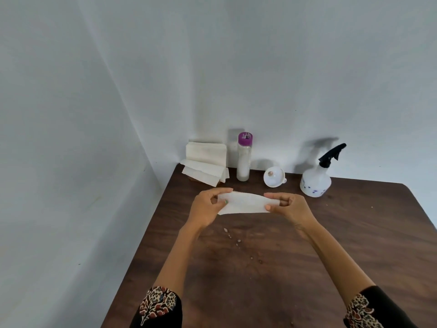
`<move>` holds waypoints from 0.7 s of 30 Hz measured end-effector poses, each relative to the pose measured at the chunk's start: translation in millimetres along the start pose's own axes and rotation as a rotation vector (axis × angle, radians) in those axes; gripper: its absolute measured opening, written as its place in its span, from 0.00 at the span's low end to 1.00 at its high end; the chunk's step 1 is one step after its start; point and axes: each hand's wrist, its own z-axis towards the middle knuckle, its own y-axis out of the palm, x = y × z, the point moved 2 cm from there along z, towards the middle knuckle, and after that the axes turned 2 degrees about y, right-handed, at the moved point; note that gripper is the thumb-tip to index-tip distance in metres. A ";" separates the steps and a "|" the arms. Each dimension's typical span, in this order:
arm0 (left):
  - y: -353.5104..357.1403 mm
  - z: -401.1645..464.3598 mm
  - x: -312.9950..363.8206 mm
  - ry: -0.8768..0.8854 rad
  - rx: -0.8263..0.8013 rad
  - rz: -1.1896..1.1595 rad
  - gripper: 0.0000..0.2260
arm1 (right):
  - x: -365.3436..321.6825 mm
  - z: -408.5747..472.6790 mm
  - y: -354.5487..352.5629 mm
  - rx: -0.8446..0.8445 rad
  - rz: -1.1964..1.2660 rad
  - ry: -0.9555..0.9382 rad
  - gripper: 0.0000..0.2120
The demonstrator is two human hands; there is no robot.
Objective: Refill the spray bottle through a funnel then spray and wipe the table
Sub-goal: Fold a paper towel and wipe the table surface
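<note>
I hold a white paper towel sheet stretched flat above the dark wooden table. My left hand pinches its left end and my right hand pinches its right end. At the back right stands the white spray bottle with its black trigger head on. A white funnel lies on its side left of it. A tall clear bottle with a purple cap stands upright further left. Small water droplets dot the table below the towel.
A stack of folded paper towels sits in the back left corner against the wall. Pale walls close in behind and to the left. The table's left edge runs diagonally toward me.
</note>
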 end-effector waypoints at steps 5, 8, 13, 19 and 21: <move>8.2 -6.1 4.3 -0.016 0.001 0.137 0.11 | 0.9 -13.1 -6.7 0.100 -0.347 -0.076 0.08; 12.1 -8.5 4.7 0.001 -0.011 0.216 0.03 | 3.3 -18.1 -12.9 0.117 -0.366 -0.077 0.05; 15.3 -12.8 8.3 -0.133 -0.040 -0.126 0.10 | 4.0 -24.1 -19.1 0.041 0.150 0.035 0.06; 30.0 -23.9 16.5 -0.246 -0.045 -0.529 0.07 | 15.7 -27.2 -7.3 -0.088 0.984 0.248 0.24; 38.4 -26.3 16.2 -0.260 0.040 -0.534 0.07 | 17.0 -33.5 3.5 -0.147 1.166 0.290 0.24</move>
